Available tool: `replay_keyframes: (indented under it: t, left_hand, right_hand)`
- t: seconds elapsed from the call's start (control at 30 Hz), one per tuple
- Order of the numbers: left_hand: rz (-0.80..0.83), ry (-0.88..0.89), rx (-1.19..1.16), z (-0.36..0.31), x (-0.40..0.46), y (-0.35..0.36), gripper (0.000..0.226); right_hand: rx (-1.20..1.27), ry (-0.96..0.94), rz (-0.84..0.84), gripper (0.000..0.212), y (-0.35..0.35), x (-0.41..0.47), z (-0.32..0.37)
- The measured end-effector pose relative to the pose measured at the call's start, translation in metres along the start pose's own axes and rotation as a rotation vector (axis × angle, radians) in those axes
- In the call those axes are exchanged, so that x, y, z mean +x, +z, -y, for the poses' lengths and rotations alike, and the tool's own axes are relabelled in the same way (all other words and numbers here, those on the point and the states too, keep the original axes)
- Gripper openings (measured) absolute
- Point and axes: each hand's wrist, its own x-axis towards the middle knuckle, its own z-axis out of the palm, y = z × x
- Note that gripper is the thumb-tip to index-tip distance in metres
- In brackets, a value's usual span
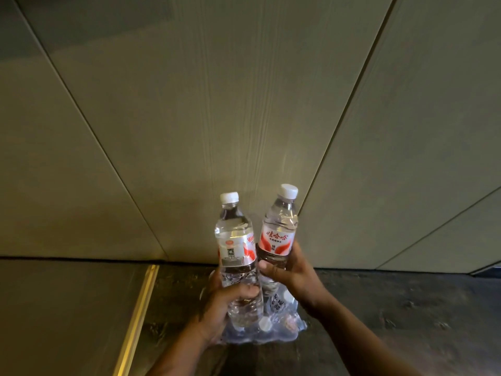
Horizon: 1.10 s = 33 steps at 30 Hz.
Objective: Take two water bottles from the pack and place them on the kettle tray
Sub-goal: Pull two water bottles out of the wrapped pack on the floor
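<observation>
From the head camera I have both hands up in front of a pale panelled wall [189, 118]. My left hand [226, 302] is clenched around the lower body of a clear plastic water bottle with a white cap and a red-and-white label [235, 248]; my right hand [287, 272] grasps a second clear plastic bottle with the same white cap and red-and-white label [279, 234] just under its label. Both stand nearly upright, long axes running up and away from me, caps tipping slightly apart, bodies touching or almost so near the labels. Directly below and just beyond them, the shrink-wrapped plastic pack of remaining bottles [273, 321] sits on the dark floor [393, 316], a brass-coloured strip [141, 308] to its left.

The kettle tray is nowhere in this view, so I can't say which way it lies; each grip already carries its bottle, and I judge the next job is turning to find the tray.
</observation>
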Motion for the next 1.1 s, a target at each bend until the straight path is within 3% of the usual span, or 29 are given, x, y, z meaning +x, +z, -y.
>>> replay_keyframes:
  t: [0.17,0.3,0.4,0.47,0.67,0.8,1.1]
  left_hand:
    - [0.062,-0.065,-0.008,-0.011,-0.008,-0.002,0.101]
    - [-0.059,0.021,0.08,-0.024,-0.018,0.003,0.093]
    - [-0.155,0.047,0.165,-0.04,-0.029,0.007,0.11]
    - [-0.193,0.074,0.193,-0.054,-0.037,0.01,0.111]
    - [-0.217,0.107,0.218,-0.117,-0.077,0.034,0.107]
    - [-0.24,0.074,0.279,-0.175,-0.124,0.057,0.096]
    - [-0.16,0.027,0.369,-0.336,-0.266,0.155,0.088]
  right_hand:
    - [0.067,-0.036,-0.065,0.066,0.006,-0.007,0.003]
    - [0.142,-0.034,-0.131,0.077,0.008,-0.015,0.024]
    - [0.167,-0.05,-0.158,0.066,0.006,-0.024,0.037]
    - [0.144,-0.066,-0.167,0.062,0.007,-0.031,0.044]
    - [0.134,-0.027,-0.15,0.081,0.016,-0.066,0.088]
    - [0.147,0.029,-0.168,0.083,0.03,-0.109,0.15]
    - [0.172,0.067,-0.201,0.068,0.05,-0.221,0.37]
